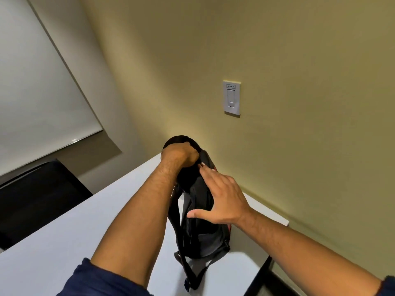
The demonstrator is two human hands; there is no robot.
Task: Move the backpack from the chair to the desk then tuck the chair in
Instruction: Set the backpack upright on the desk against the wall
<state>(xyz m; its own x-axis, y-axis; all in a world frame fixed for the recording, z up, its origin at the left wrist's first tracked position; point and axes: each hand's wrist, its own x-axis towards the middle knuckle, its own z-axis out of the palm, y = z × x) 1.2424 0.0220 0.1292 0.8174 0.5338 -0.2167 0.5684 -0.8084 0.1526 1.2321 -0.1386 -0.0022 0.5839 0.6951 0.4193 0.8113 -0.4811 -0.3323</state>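
One backpack upright on desk; left hand gripping top

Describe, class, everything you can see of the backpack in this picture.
The backpack is black and dark grey, seemingly woven fabric, with a hint of red trim on its far side. It stands upright on the white desk near the wall, straps hanging toward the desk's near edge. The left hand is shut around its top; the right hand rests open, fingers spread, against its side.
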